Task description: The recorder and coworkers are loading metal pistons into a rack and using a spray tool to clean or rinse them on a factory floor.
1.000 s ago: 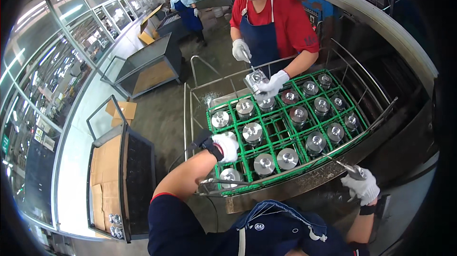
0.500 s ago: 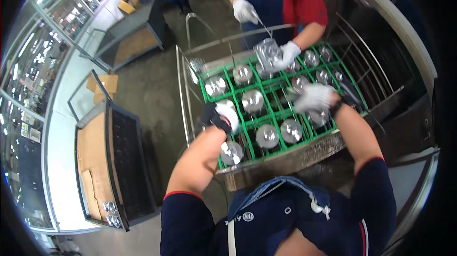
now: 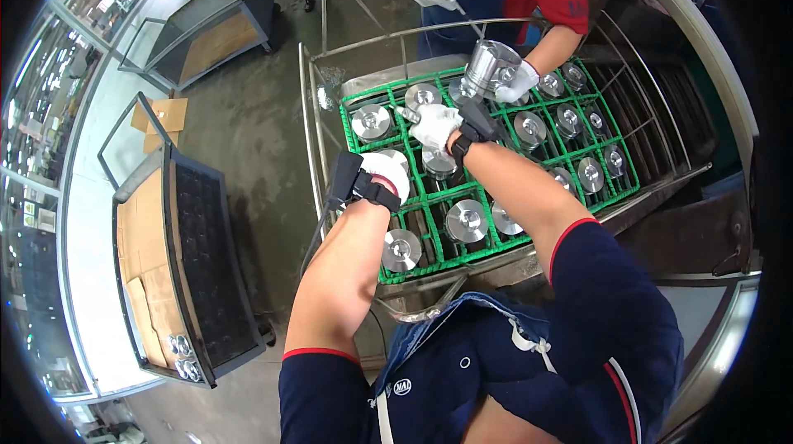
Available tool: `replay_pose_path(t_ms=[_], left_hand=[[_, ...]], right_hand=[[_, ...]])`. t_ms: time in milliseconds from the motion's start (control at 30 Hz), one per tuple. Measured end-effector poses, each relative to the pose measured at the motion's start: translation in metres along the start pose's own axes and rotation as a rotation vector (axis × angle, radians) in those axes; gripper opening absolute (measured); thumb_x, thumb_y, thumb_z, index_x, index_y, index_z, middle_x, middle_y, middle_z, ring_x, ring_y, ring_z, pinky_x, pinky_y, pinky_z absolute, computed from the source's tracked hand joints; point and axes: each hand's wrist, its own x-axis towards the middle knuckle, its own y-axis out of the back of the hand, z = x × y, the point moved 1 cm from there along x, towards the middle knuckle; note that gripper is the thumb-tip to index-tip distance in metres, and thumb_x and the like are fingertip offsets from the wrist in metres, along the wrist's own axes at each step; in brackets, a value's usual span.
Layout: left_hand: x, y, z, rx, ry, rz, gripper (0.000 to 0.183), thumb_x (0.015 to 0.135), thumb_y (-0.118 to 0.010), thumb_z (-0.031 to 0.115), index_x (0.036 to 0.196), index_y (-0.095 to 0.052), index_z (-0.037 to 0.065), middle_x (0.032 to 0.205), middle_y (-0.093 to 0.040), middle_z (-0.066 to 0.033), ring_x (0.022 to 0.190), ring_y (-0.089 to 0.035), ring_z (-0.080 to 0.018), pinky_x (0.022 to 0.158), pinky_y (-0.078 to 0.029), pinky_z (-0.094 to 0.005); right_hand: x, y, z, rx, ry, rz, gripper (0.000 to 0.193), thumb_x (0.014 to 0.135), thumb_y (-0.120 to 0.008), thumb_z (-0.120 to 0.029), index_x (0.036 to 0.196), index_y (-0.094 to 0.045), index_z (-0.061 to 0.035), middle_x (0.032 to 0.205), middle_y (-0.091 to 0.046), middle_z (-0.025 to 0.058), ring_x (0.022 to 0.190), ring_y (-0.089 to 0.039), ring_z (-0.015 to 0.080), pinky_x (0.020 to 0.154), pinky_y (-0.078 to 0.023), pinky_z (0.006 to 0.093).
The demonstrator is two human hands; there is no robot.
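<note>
Silvery engine pistons (image 3: 467,221) stand crown up in the cells of a green-wrapped wire rack (image 3: 448,265). My left hand (image 3: 385,173), in a white glove, rests over a piston at the rack's left side; its fingers are mostly hidden. My right hand (image 3: 435,125), also gloved, reaches across to the far left cells. It is closed on a short grey tool (image 3: 408,114) whose kind I cannot make out. Below that hand sits another piston (image 3: 439,161). Dark devices are strapped to both my wrists.
Across the rack a co-worker in red and navy tilts a piston (image 3: 489,66) in one gloved hand, with a thin rod (image 3: 471,21) in the other. Metal rails (image 3: 311,126) border the rack. A cart with cardboard (image 3: 142,250) stands at the left.
My right hand has swung from the rack's right side to its far left. My left hand stays at about the same piston. The co-worker's piston has shifted slightly right in view.
</note>
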Motion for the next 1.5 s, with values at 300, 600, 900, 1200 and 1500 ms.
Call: replay_pose_path(t_ms=[300, 600, 900, 1200, 1500], left_hand=[[0.001, -0.003, -0.002, 0.024, -0.039, -0.134, 0.033, 0.087, -0.051, 0.028, 0.115, -0.064, 0.015, 0.115, -0.066, -0.0161, 0.102, -0.065, -0.0324, 0.085, -0.049, -0.0508], [-0.004, 0.002, 0.001, 0.054, -0.027, -0.198, 0.042, 0.089, -0.049, 0.028, 0.127, -0.057, 0.012, 0.123, -0.064, -0.0149, 0.108, -0.063, -0.0315, 0.088, -0.049, -0.0487], [-0.007, 0.012, 0.005, 0.051, -0.108, -0.100, 0.037, 0.083, -0.053, 0.028, 0.111, -0.070, 0.011, 0.108, -0.071, -0.0131, 0.099, -0.068, -0.0318, 0.081, -0.053, -0.0489], [-0.003, -0.002, 0.008, 0.046, -0.052, -0.053, 0.028, 0.082, -0.059, 0.028, 0.103, -0.075, 0.019, 0.111, -0.068, -0.0078, 0.109, -0.060, -0.0308, 0.085, -0.046, -0.0558], [-0.009, 0.017, 0.009, 0.169, -0.162, -0.130, 0.037, 0.086, -0.051, 0.028, 0.116, -0.065, 0.010, 0.115, -0.067, -0.0140, 0.101, -0.065, -0.0296, 0.083, -0.050, -0.0495]], right_hand=[[-0.049, 0.053, 0.041, 0.117, -0.013, -0.246, 0.043, 0.080, -0.063, -0.042, 0.110, -0.067, -0.0120, 0.084, -0.070, 0.0111, 0.076, -0.069, 0.0257, 0.069, -0.055, 0.0397], [-0.120, 0.146, 0.200, -0.222, -0.379, -0.092, 0.042, 0.075, -0.062, -0.035, 0.106, -0.069, -0.0080, 0.068, -0.067, 0.0101, 0.057, -0.064, 0.0182, 0.056, -0.054, 0.0332], [-0.132, 0.135, 0.126, -0.004, -0.094, -0.467, 0.055, 0.074, -0.069, -0.035, 0.121, -0.063, -0.0074, 0.077, -0.070, 0.0116, 0.059, -0.064, 0.0213, 0.058, -0.052, 0.0346], [-0.021, 0.020, -0.019, -0.063, 0.109, -0.233, 0.035, 0.077, -0.067, -0.044, 0.091, -0.068, -0.0123, 0.090, -0.070, 0.0137, 0.086, -0.067, 0.0331, 0.074, -0.051, 0.0429], [0.017, -0.024, -0.017, 0.156, 0.069, 0.057, 0.023, 0.077, -0.064, -0.034, 0.086, -0.068, -0.0131, 0.086, -0.068, 0.0172, 0.082, -0.066, 0.0369, 0.072, -0.051, 0.0462]])
